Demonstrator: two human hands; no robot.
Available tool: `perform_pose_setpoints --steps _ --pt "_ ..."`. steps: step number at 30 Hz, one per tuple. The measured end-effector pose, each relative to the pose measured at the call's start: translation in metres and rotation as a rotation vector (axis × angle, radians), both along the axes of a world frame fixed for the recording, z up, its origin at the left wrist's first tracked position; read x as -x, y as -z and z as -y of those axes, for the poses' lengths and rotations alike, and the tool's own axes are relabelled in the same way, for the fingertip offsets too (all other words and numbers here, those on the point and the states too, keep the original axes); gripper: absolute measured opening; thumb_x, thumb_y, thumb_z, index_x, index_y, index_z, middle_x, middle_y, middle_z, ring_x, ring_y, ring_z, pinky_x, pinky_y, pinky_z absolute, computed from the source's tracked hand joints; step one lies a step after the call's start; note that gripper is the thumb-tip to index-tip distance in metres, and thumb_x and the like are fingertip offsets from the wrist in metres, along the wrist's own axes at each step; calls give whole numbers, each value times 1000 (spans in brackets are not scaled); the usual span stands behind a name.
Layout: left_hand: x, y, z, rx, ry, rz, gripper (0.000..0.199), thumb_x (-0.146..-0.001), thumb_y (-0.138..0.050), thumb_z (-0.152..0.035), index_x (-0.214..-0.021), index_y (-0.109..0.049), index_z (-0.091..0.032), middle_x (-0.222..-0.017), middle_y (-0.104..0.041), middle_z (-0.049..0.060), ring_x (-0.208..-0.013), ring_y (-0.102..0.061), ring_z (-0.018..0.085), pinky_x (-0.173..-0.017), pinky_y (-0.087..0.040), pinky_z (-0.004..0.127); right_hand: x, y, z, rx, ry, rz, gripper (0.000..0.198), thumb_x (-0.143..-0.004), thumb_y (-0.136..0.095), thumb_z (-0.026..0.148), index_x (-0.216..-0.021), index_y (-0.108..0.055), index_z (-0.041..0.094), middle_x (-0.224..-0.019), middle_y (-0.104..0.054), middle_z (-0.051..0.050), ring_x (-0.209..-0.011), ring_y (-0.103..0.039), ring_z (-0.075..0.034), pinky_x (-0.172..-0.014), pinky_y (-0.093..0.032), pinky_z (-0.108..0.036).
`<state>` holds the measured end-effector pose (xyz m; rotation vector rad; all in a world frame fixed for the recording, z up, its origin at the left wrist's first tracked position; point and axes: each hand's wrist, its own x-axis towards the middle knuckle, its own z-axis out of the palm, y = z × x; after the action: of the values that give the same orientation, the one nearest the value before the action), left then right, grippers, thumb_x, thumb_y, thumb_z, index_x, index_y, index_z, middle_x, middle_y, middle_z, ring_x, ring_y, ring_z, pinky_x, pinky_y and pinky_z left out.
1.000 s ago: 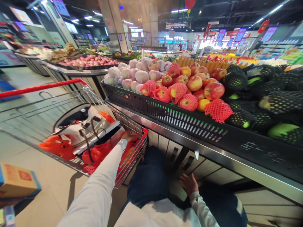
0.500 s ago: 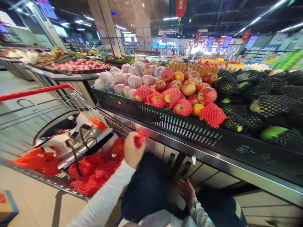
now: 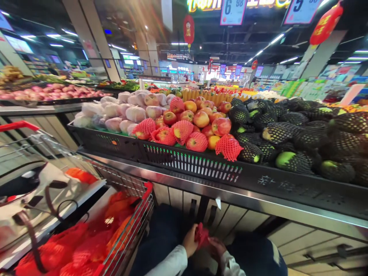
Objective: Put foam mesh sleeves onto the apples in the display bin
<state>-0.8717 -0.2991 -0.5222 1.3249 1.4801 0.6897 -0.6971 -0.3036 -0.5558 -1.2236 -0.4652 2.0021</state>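
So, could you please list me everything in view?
Red net: one, red, bottom centre
Apples: many, red and yellow, middle
Wrapped fruits: many, pale pink, left of apples
Black-netted fruits: many, green, right of apples
Tray: count unclear, black, under fruits
Panels: several, pale, below tray
Cart: one, metal and red, left
Bag: one, white, in cart
Netting: count unclear, reddish, in cart
Produce: many, pink, far left
Price signs: two large, pale, overhead
Lanterns: several, red, overhead
Trouser legs: two, dark blue, bottom
Left grip: one, white sleeve, closed on net
Right grip: one, white sleeve, beside net, perhaps touching
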Motion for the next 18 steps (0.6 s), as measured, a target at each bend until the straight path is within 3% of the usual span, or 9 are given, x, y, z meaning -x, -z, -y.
perform_pose_setpoints --steps 2,5,8,11,14,18 --pt "2 1 -3 70 -44 17 41 -65 -64 -15 -103 -55 -29 -104 -74 3 -101 -71 25 -92 -52 35 -2 -1 -4 31 67 64 31 -45 -91 40 -60 -68 24 -58 -68 1 -58 -62 -19 -61 -44 -33" --pt "2 3 -4 110 -39 10 48 -58 -64 -10 -101 -54 -28 -101 -74 4 -100 -71 24 -90 -52 34 -1 -5 -6 112 123 175 33 -44 -92 41 -60 -69 24 -63 -71 1 -60 -61 -17 -59 -39 -30" --pt "2 6 -2 106 -3 -16 53 -55 -63 -10 -105 -53 -27 -99 -74 3 -100 -70 24 -90 -51 34 3 -8 -2 129 54 246 36 -53 -88 53 -70 -74 24 -77 -76 -3 -73 -66 -20 -64 -39 -32" --pt "1 7 -1 94 23 -48 38 -61 -66 -19 -97 -56 -26 -92 -72 2 -96 -69 24 -87 -51 35 9 -5 4 51 -79 258 42 -59 -83 59 -81 -77 24 -84 -77 -6 -79 -69 -23 -67 -39 -33" --pt "-1 7 0 80 32 -29 32 -63 -69 -27 -93 -59 -25 -88 -71 2 -93 -68 25 -83 -51 35 11 5 6 33 -130 228 42 -53 -87 52 -84 -78 24 -81 -76 -7 -80 -70 -25 -68 -43 -35" --pt "-1 1 -1 79 39 -6 34 -61 -72 -29 -93 -61 -27 -87 -71 2 -91 -68 25 -82 -51 36 10 20 -1 70 -54 71 28 -43 -88 36 -65 -75 25 -66 -73 -4 -67 -68 -25 -67 -49 -40"
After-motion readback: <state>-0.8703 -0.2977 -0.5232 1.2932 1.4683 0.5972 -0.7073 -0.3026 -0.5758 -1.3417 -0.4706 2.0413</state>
